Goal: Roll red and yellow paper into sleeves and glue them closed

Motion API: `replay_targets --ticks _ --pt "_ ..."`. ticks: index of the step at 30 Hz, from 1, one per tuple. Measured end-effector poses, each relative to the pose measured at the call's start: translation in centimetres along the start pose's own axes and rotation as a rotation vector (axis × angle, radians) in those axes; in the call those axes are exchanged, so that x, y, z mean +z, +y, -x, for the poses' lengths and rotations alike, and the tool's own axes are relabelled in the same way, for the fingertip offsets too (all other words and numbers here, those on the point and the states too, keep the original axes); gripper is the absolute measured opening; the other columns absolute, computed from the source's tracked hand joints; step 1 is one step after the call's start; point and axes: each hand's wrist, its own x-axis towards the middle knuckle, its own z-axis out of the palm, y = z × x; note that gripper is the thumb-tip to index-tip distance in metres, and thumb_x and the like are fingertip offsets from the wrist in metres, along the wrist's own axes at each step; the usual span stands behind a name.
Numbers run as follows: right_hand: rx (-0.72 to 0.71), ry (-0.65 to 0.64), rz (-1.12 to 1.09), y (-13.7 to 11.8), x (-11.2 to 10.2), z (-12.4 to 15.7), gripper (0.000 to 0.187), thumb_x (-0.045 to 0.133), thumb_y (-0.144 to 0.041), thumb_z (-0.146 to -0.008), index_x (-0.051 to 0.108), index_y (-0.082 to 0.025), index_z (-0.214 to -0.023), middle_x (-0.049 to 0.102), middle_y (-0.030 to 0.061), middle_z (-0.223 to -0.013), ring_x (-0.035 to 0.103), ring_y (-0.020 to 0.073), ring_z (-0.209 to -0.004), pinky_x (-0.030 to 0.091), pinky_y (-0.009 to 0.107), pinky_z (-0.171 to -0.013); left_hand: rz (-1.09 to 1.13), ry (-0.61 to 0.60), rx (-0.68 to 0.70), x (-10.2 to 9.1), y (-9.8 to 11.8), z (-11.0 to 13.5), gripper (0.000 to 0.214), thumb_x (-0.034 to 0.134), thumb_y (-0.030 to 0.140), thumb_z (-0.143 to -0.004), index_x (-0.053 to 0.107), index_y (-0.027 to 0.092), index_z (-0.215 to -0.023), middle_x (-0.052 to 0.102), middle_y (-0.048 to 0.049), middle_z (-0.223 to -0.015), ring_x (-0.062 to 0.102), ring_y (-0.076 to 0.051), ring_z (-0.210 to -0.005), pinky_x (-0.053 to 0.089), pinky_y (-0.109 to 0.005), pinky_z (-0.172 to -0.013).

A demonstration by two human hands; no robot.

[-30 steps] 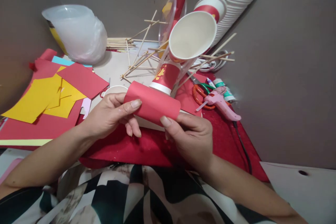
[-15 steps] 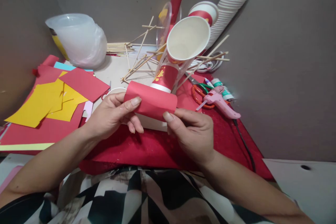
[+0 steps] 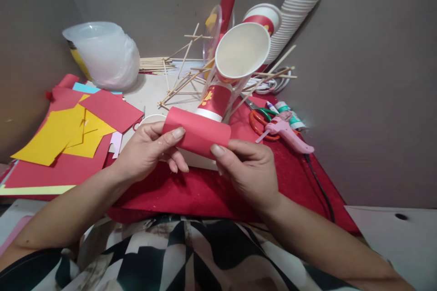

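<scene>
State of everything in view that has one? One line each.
Left hand: gripping red paper
Right hand: gripping red paper
Red paper: curved over, held up
Front cup: tilted, mouth toward camera
White cups: nested, leaning
Glue gun: lying down, unheld
Yellow paper: cut, overlapping
Scissors: lying, open or shut unclear

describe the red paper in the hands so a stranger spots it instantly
Find the red cloth across the lower middle of the view. Just above it in the picture, the left hand and right hand hold the red paper. Unlike the flat red sheets at the left, it is curled and held up.
</scene>
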Motion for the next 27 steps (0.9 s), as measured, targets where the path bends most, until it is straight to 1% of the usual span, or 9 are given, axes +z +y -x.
replay_targets --ticks 5,9,12,17,19,21,23,24,27 --pt "0.015 -0.012 0.004 -0.1 0.0 0.0 0.038 0.071 -0.038 -0.082 0.059 -0.02 -0.051 0.049 -0.0038 -0.044 0.039 0.0077 -0.041 0.031 0.023 -0.041 0.013 0.0 0.008 0.0 0.0 0.0 0.023 0.075 0.036 -0.083 0.065 0.016 -0.082 0.071 0.0007 -0.057 0.068 -0.013 -0.046 0.054 -0.016 -0.046" --pt "0.03 -0.016 -0.007 0.1 0.0 0.0 0.037 0.071 -0.038 -0.083 0.06 -0.02 -0.053 0.051 -0.0031 -0.045 0.04 0.0081 -0.041 0.031 0.023 -0.041 0.025 -0.019 0.013 -0.1 0.0 0.0 0.021 0.073 0.033 -0.086 0.063 0.015 -0.083 0.072 0.0004 -0.059 0.069 -0.013 -0.047 0.054 -0.016 -0.046" --pt "0.029 -0.014 -0.018 0.3 -0.1 0.1 0.035 0.071 -0.036 -0.084 0.062 -0.019 -0.055 0.051 -0.0035 -0.045 0.039 0.0076 -0.04 0.031 0.023 -0.041 0.021 -0.014 -0.004 0.0 -0.1 0.0 0.024 0.075 0.036 -0.083 0.063 0.014 -0.085 0.072 0.0 -0.059 0.069 -0.014 -0.046 0.053 -0.016 -0.045" --pt "0.016 -0.009 0.012 0.6 -0.1 0.2 0.039 0.07 -0.037 -0.085 0.059 -0.018 -0.052 0.051 -0.0035 -0.046 0.039 0.0071 -0.041 0.032 0.022 -0.042 0.025 0.002 -0.01 0.1 -0.1 -0.1 0.033 0.078 0.042 -0.079 0.062 0.014 -0.085 0.071 0.0001 -0.058 0.066 -0.013 -0.042 0.052 -0.016 -0.043" --pt "0.019 -0.013 -0.008 0.7 -0.1 0.2 0.035 0.07 -0.036 -0.086 0.062 -0.018 -0.056 0.052 -0.004 -0.047 0.04 0.0069 -0.041 0.033 0.022 -0.043 0.034 -0.007 -0.004 0.1 -0.1 -0.1 0.033 0.078 0.042 -0.08 0.062 0.014 -0.086 0.072 0.0002 -0.06 0.066 -0.013 -0.043 0.052 -0.016 -0.043" --pt "0.02 -0.006 -0.046 0.9 -0.1 0.2 0.024 0.072 -0.035 -0.085 0.069 -0.019 -0.066 0.053 -0.0048 -0.049 0.041 0.0069 -0.042 0.033 0.021 -0.043 0.041 -0.004 0.0 0.0 -0.1 -0.2 0.032 0.078 0.042 -0.079 0.061 0.015 -0.086 0.072 0.0005 -0.061 0.068 -0.014 -0.045 0.052 -0.017 -0.043" --pt "0.018 0.002 -0.069 0.9 0.0 0.2 0.018 0.073 -0.034 -0.084 0.072 -0.02 -0.072 0.053 -0.0053 -0.049 0.04 0.0071 -0.042 0.034 0.021 -0.043 0.045 0.006 0.002 0.0 -0.1 -0.2 0.033 0.079 0.043 -0.078 0.061 0.016 -0.085 0.072 0.0011 -0.062 0.068 -0.014 -0.046 0.052 -0.017 -0.042" --pt "0.017 0.003 -0.068 0.9 0.0 0.2 0.018 0.073 -0.034 -0.083 0.072 -0.02 -0.071 0.053 -0.0052 -0.049 0.04 0.0073 -0.042 0.034 0.022 -0.043 0.047 0.01 0.002 0.0 -0.1 -0.2 0.034 0.079 0.043 -0.078 0.06 0.016 -0.084 0.072 0.0012 -0.062 0.068 -0.014 -0.046 0.052 -0.017 -0.042" --pt "0.014 -0.004 -0.034 0.8 0.0 0.2 0.029 0.072 -0.036 -0.084 0.066 -0.019 -0.061 0.052 -0.0042 -0.047 0.04 0.0075 -0.041 0.033 0.022 -0.042 0.05 0.01 0.003 0.0 -0.1 -0.2 0.034 0.079 0.043 -0.078 0.06 0.016 -0.084 0.072 0.0009 -0.064 0.068 -0.014 -0.045 0.052 -0.016 -0.042"
